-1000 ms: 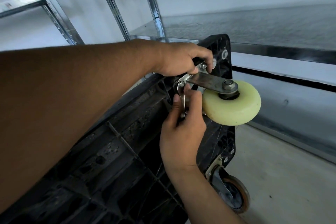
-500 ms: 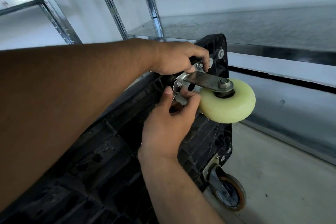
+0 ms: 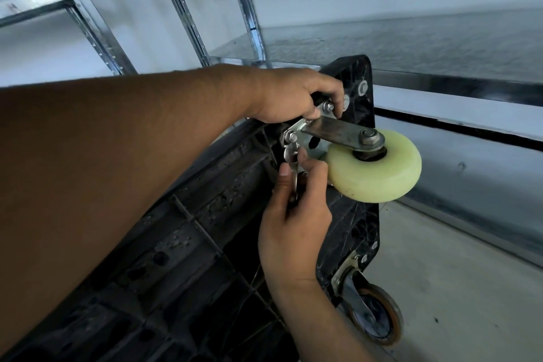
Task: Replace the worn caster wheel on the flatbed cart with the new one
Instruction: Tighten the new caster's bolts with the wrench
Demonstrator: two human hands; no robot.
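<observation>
Cream caster wheel (image 3: 374,169) is seemingly being bolted onto the upturned flatbed cart's (image 3: 205,214) top corner: spanner (image 3: 291,169) being pinched on a mount nut (image 3: 289,136) by right hand (image 3: 293,229), black handle (image 3: 316,98) being gripped by left hand (image 3: 293,97), short turns being called for next.

Light was soft, cool and even, with no hard shadows anywhere. The cream wheel (image 3: 379,176) was the brightest thing and carried a mild sheen. Small glints sat on the metal bracket (image 3: 335,129), on the wrench (image 3: 291,163) pinched in the right hand (image 3: 293,226) and on the shelf uprights (image 3: 188,9). The cart underside (image 3: 182,232) was dim and muddy, and the dark handle (image 3: 316,97) in the left hand (image 3: 293,94) nearly vanished. The near forearm (image 3: 102,156) looked soft, and the uprights leaned towards the frame edges.
</observation>
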